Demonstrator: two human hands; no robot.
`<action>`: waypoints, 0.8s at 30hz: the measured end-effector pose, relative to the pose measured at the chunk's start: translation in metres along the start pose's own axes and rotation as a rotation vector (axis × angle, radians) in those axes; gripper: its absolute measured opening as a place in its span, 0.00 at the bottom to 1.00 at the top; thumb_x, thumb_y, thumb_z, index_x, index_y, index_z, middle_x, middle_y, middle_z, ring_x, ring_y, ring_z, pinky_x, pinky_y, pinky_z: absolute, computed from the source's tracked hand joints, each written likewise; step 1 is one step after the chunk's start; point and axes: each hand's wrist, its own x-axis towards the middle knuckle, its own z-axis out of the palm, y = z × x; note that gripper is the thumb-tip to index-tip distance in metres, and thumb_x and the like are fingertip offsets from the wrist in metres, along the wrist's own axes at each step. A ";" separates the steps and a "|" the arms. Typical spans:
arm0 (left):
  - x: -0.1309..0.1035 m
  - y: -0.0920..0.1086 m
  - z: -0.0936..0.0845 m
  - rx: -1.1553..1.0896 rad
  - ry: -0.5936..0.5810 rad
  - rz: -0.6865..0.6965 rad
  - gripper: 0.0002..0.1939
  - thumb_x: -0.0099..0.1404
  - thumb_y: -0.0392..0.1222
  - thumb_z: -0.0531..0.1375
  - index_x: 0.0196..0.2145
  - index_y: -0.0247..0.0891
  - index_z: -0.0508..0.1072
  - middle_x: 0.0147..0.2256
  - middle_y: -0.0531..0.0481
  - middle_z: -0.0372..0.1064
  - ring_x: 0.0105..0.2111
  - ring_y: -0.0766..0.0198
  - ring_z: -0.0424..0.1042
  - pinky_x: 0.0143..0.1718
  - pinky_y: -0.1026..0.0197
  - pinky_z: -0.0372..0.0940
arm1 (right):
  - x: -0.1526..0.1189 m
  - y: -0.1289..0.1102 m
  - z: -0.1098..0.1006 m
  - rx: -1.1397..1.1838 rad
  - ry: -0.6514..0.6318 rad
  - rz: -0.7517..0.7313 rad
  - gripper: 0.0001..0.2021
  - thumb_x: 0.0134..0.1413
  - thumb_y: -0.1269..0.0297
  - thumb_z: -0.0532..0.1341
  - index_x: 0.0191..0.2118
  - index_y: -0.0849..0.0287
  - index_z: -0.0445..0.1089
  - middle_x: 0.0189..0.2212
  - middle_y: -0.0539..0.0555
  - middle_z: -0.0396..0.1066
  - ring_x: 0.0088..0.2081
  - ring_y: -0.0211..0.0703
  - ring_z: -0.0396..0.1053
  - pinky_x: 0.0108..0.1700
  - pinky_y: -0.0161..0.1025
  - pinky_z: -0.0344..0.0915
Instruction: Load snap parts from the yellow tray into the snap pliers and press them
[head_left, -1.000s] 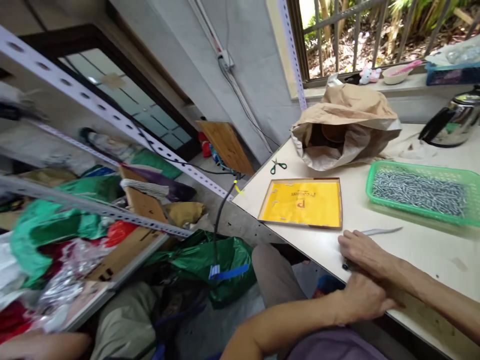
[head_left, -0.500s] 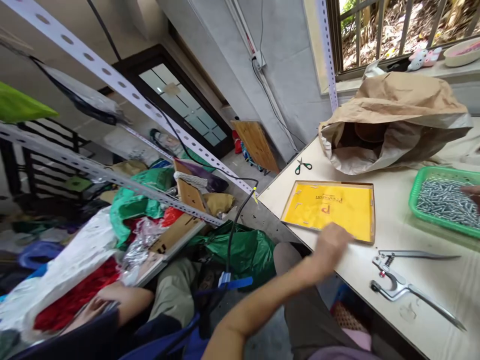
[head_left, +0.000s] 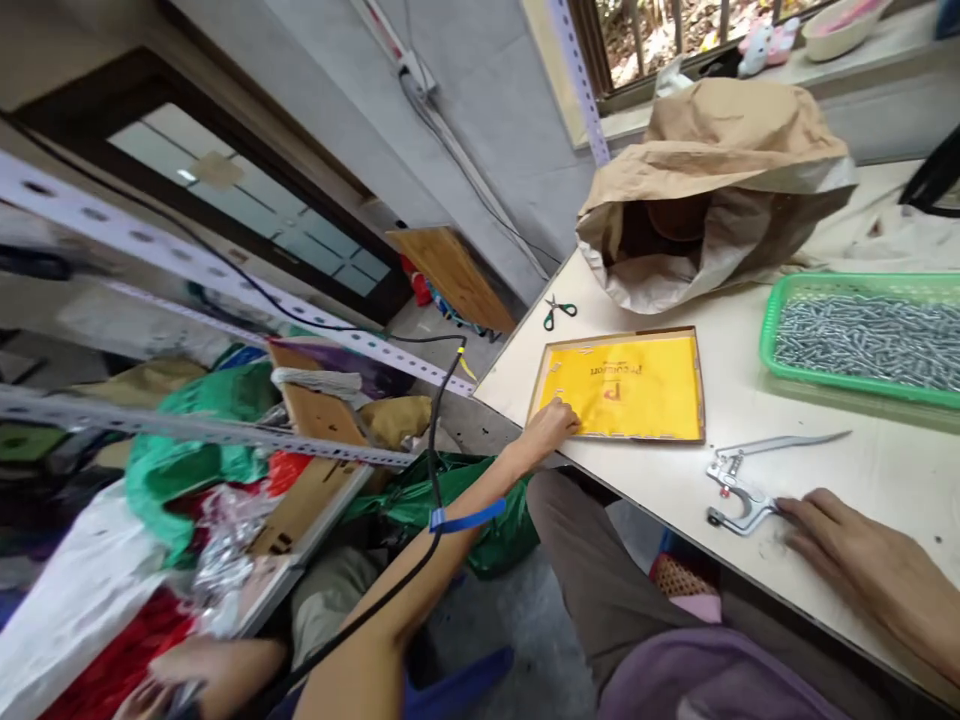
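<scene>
My left hand (head_left: 553,428) is over the near left corner of a shallow cardboard tray (head_left: 700,385), with its fingers curled together. Anything between those fingertips is hidden. The tray has a yellow printed lining (head_left: 645,385) and a few small pale pieces along its edges. On the table to the right lie metal pliers (head_left: 739,507) with a C-shaped jaw and two long handles. My right hand (head_left: 862,545) closes around the lower handle, while the upper handle points away to the right.
A green plastic basket (head_left: 766,335) of small silvery metal pieces stands at right. Behind the tray are green-handled scissors (head_left: 559,311) and an open brown paper bag (head_left: 720,130). A black cable (head_left: 433,440) hangs at left. Another person's hand (head_left: 142,695) is at lower left, near red material.
My right hand has moved from the green basket to the pliers' lower handle. My left hand has gone from the tray's near edge to its near left corner. The view has shifted.
</scene>
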 end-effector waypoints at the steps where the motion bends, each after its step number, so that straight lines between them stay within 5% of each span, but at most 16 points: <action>1: -0.001 -0.001 0.000 0.006 0.000 0.008 0.11 0.65 0.35 0.57 0.27 0.34 0.78 0.30 0.43 0.72 0.37 0.58 0.67 0.39 0.61 0.61 | 0.001 -0.002 -0.003 -0.024 -0.017 0.012 0.16 0.65 0.58 0.46 0.45 0.52 0.70 0.33 0.53 0.69 0.28 0.40 0.71 0.24 0.35 0.63; 6: -0.004 -0.004 0.000 0.038 0.015 -0.007 0.12 0.67 0.36 0.55 0.31 0.34 0.78 0.33 0.43 0.73 0.39 0.58 0.67 0.40 0.61 0.62 | 0.001 0.000 -0.007 -0.070 -0.038 0.048 0.14 0.59 0.71 0.46 0.36 0.54 0.69 0.29 0.53 0.65 0.30 0.41 0.67 0.26 0.36 0.60; 14: -0.002 -0.004 -0.001 0.051 0.039 -0.045 0.10 0.64 0.34 0.57 0.31 0.34 0.79 0.32 0.43 0.74 0.38 0.60 0.69 0.43 0.61 0.64 | -0.003 0.007 -0.002 -0.071 -0.023 0.002 0.14 0.55 0.76 0.47 0.35 0.54 0.67 0.30 0.53 0.66 0.31 0.41 0.67 0.28 0.37 0.61; 21: -0.010 0.000 -0.007 0.026 0.109 -0.132 0.07 0.62 0.33 0.59 0.30 0.35 0.79 0.31 0.44 0.75 0.38 0.58 0.72 0.41 0.61 0.66 | -0.014 0.031 0.004 -0.088 0.211 -0.142 0.17 0.51 0.79 0.48 0.39 0.51 0.65 0.34 0.57 0.68 0.33 0.49 0.69 0.30 0.42 0.62; 24: -0.012 0.018 -0.010 -0.030 0.196 -0.168 0.09 0.66 0.33 0.56 0.37 0.35 0.78 0.37 0.44 0.76 0.40 0.60 0.72 0.42 0.61 0.66 | -0.016 0.037 0.015 -0.138 0.265 -0.066 0.21 0.44 0.83 0.48 0.38 0.50 0.65 0.32 0.55 0.67 0.32 0.48 0.67 0.29 0.42 0.59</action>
